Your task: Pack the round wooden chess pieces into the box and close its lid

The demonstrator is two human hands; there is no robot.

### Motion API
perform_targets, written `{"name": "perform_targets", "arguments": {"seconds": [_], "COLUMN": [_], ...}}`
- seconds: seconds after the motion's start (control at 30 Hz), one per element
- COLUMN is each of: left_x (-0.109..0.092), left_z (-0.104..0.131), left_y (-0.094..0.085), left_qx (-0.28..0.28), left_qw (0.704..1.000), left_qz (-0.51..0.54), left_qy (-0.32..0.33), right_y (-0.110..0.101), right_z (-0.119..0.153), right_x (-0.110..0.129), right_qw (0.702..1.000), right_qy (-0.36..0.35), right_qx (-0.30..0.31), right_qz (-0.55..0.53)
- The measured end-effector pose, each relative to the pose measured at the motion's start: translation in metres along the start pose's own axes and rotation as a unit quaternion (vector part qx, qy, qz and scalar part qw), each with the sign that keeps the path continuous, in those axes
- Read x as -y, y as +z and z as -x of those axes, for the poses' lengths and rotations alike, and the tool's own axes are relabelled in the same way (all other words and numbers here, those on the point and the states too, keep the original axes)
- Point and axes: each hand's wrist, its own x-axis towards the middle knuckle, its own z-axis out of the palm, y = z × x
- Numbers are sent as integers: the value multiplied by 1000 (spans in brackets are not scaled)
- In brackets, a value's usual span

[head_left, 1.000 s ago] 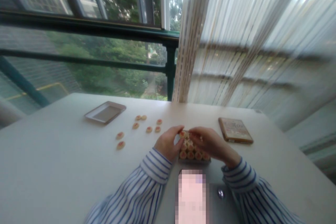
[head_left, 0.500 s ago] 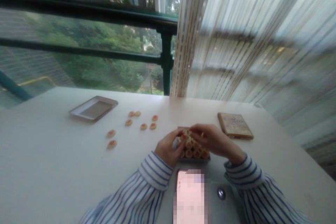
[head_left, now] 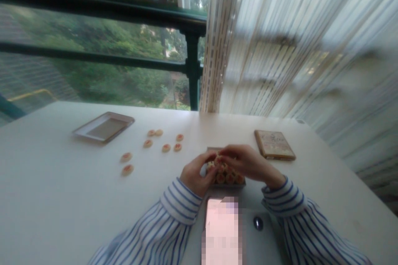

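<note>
A small open box [head_left: 230, 184] on the white table holds rows of round, pale Chinese chess pieces [head_left: 229, 178] with red marks. Over its left side my left hand [head_left: 195, 174] is closed, thumb and fingers pinching at a piece [head_left: 217, 160]. From the right, my right hand [head_left: 245, 162] reaches across the box with its fingertips at the same piece. The far part of the box is mostly hidden by my hands. Further left lie several loose pieces [head_left: 166, 148], marked red on top; one looks plain.
A shallow tray or lid [head_left: 105, 128] lies at the back left of the table [head_left: 62, 182]. A flat, printed box [head_left: 275, 145] is at the right. In front of me are a phone [head_left: 214, 211] and a dark oval object [head_left: 258, 223]. String curtains [head_left: 214, 49] hang behind.
The whole view has shifted slightly, so everything sits a little further left. My hands stay at the box, fingertips drawn closer together around the piece. The loose pieces keep their places.
</note>
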Motion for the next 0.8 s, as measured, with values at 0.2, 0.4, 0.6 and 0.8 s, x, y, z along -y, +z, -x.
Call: {"name": "perform_targets", "arguments": {"seconds": [0.2, 0.4, 0.6, 0.8], "left_x": [0, 1, 1, 1], "left_z": [0, -1, -1, 0], "left_y": [-2, -3, -3, -2], "left_qx": [5, 0, 8, 10], "left_qw": [1000, 999, 994, 985], "left_qz": [-4, 18, 64, 104], "left_qy": [-1, -31, -93, -140], "right_y": [0, -1, -1, -5], "right_z": [-1, 0, 1, 4], "right_x": [-2, -4, -4, 0], "right_qw": [999, 998, 994, 995], "right_qy": [-4, -9, -28, -57], "right_qx": [4, 4, -1, 14], "right_qz": [-40, -68, -109, -79]}}
